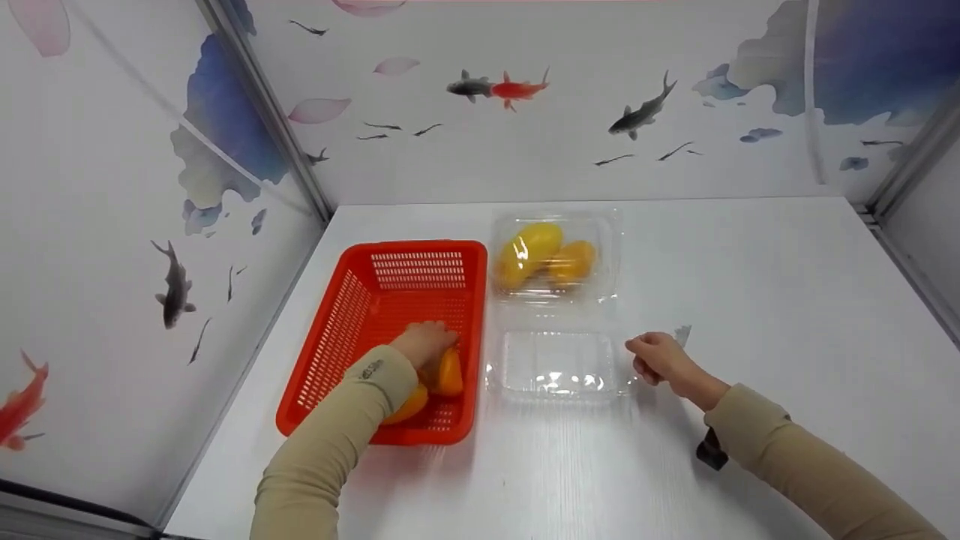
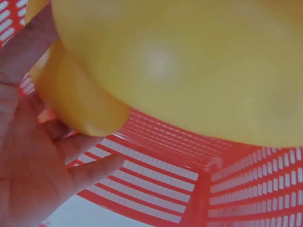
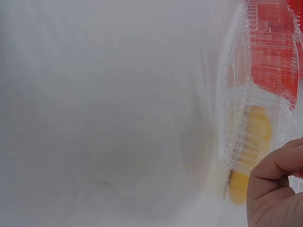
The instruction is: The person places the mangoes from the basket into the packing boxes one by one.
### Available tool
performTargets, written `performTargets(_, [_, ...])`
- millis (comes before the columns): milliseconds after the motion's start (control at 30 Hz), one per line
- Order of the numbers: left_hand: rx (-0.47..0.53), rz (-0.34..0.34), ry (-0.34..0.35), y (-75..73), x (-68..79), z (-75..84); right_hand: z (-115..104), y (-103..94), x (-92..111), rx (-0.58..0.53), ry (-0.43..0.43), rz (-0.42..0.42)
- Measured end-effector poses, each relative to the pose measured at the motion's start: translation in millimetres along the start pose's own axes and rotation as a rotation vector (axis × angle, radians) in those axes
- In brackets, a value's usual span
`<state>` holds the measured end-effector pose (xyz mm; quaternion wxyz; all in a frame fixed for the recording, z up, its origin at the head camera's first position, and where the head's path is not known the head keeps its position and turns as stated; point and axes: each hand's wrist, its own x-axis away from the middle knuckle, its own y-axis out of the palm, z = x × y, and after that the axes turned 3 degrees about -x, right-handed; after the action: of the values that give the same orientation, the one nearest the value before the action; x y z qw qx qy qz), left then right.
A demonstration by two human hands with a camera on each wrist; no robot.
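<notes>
My left hand (image 1: 426,343) reaches down into the red basket (image 1: 481,315). Its thumb and fingers are around an orange-yellow mango (image 1: 450,373), also seen in the left wrist view (image 2: 90,101). A second, yellow mango (image 1: 409,406) lies under the wrist and fills the top of the left wrist view. On the right, my right hand (image 1: 664,361) pinches the right edge of an opened clear plastic box (image 1: 559,364); its fingertips partly hide the contact. Two mangoes (image 1: 534,251) sit in the box's far half, while the near half is flat on the table.
The basket stands left of the box, close beside it. A small clear scrap (image 1: 682,334) shows just behind the right hand. Printed wall panels (image 1: 525,150) enclose the white table (image 1: 787,300) at the back and sides.
</notes>
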<state>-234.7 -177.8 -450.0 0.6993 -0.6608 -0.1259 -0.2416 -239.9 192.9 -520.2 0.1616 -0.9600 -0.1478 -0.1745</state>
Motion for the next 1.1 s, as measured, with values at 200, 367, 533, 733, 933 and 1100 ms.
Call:
performTargets(200, [0.080,0.041,-0.087,8.0,-15.4,-24.8,1,0.6,2,0.002,0.009,-0.011])
performTargets(367, [0.046,0.124,-0.035,15.9,-29.7,-40.9,1,2.0,2,0.004,0.009,-0.018])
performTargets(533, [-0.028,0.213,0.008,15.3,-40.1,-48.1,2,3.1,1,0.006,-0.010,-0.006])
performTargets(733, [0.057,0.305,-0.062,7.4,-43.6,-48.0,3,2.7,0,0.001,-0.001,-0.004])
performTargets(933, [0.223,0.408,-0.145,-2.3,-44.3,-49.9,1,0.9,2,-0.006,-0.009,-0.010])
performTargets(1100, [0.290,0.464,-0.187,-12.1,-40.5,-47.6,0,0.1,2,-0.016,-0.009,-0.013])
